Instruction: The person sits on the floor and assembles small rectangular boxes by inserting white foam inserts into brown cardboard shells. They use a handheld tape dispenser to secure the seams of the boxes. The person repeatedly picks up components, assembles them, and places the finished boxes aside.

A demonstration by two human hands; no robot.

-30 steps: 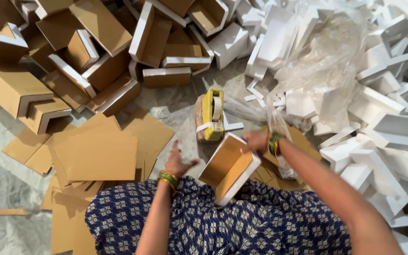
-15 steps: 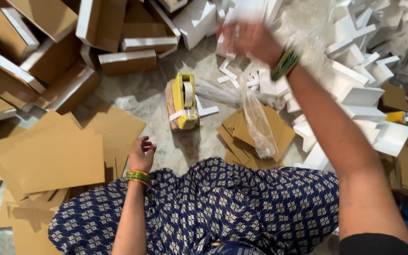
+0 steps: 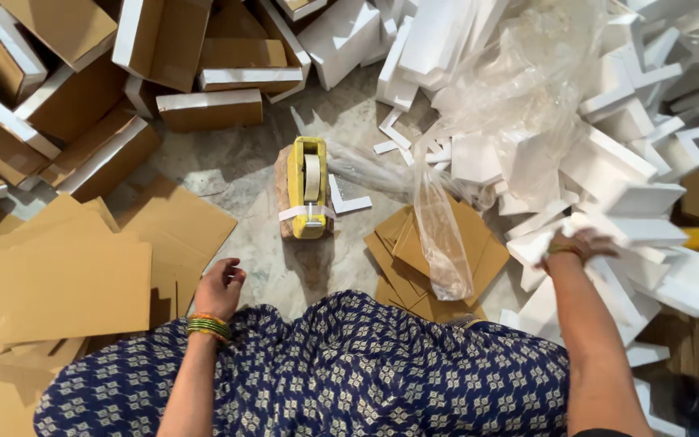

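Observation:
My right hand (image 3: 582,243) reaches out to the right and lies, blurred, on a heap of white foam pieces (image 3: 633,202); whether it grips one is unclear. My left hand (image 3: 218,287) rests by my knee on the blue patterned dress (image 3: 349,372), fingers curled and holding nothing, green bangles at the wrist. A yellow tape dispenser (image 3: 307,186) stands on the floor ahead of me. A clear plastic bag (image 3: 442,235) droops over a stack of small cardboard sheets (image 3: 414,259).
Finished brown boxes with white edges (image 3: 204,109) are piled at the back and left. Flat cardboard sheets (image 3: 66,275) lie at my left. Crumpled clear plastic (image 3: 527,73) covers the foam heap at the back right. Grey stone floor (image 3: 236,162) shows in the middle.
A second ago my right hand held a white-edged box on my lap. It then swung up toward the far piles, and now it is down on the foam at my right; the box is gone.

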